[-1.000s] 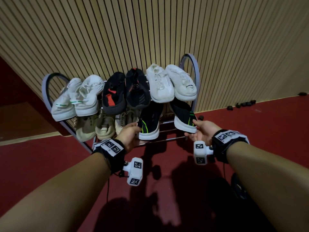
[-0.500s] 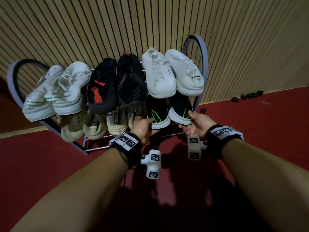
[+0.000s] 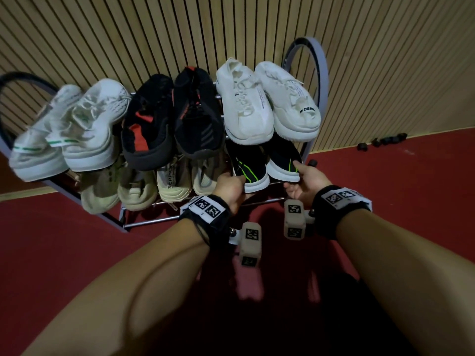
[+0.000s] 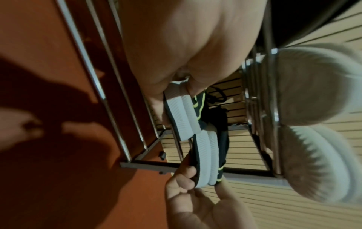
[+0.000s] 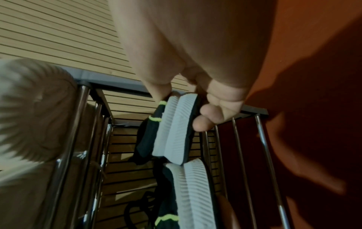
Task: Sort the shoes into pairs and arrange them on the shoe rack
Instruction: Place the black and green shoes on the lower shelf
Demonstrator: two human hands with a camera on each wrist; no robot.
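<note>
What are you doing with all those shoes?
A person is putting a pair of black shoes with green stripes on the shoe rack. The left hand grips one black shoe, the right hand the other black shoe, on the lower shelf. Other pairs already sit there.

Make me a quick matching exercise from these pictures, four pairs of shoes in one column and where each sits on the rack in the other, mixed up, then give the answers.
Column one:
1. white shoes with green stripes
2. black and red shoes
3. plain white shoes
4. black shoes with neon green lines

Column two:
A. lower tier, right end, held by both hands
B. upper tier, middle
C. upper tier, left end
D. upper tier, right end

Pairs: 1-C, 2-B, 3-D, 4-A
</note>
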